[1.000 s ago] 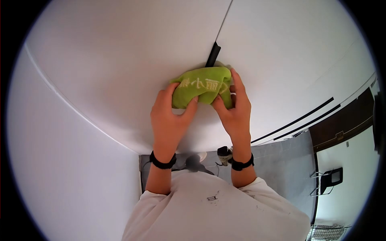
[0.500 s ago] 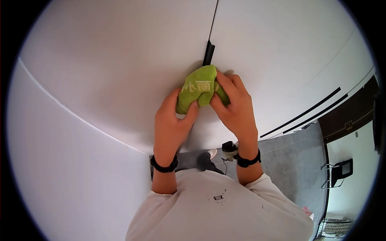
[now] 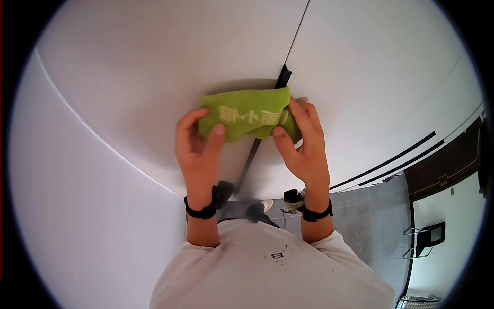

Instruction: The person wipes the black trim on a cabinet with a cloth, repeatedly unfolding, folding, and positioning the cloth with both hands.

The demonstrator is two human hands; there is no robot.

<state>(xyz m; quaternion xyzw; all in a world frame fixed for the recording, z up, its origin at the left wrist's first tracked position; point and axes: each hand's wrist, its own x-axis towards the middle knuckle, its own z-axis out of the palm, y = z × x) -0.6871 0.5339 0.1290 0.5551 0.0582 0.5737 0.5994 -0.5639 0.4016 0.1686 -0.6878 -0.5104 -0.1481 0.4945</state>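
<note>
Three or so pale characters run across our green cloth [image 3: 244, 105], the middle one looking like 小 and the rest too blurry for us to swear to, with its long axis going left to right between our hands and the right end bunched up. Our left hand [image 3: 198, 147] pinches the left end and our right hand [image 3: 306, 141] grips the right one, in front of a white panel [image 3: 154, 67], though we can't tell if the cloth touches it. It's blocking part of a black strip [image 3: 283, 77], and off right we've got a black chair [image 3: 429, 237] on its side in view.
</note>
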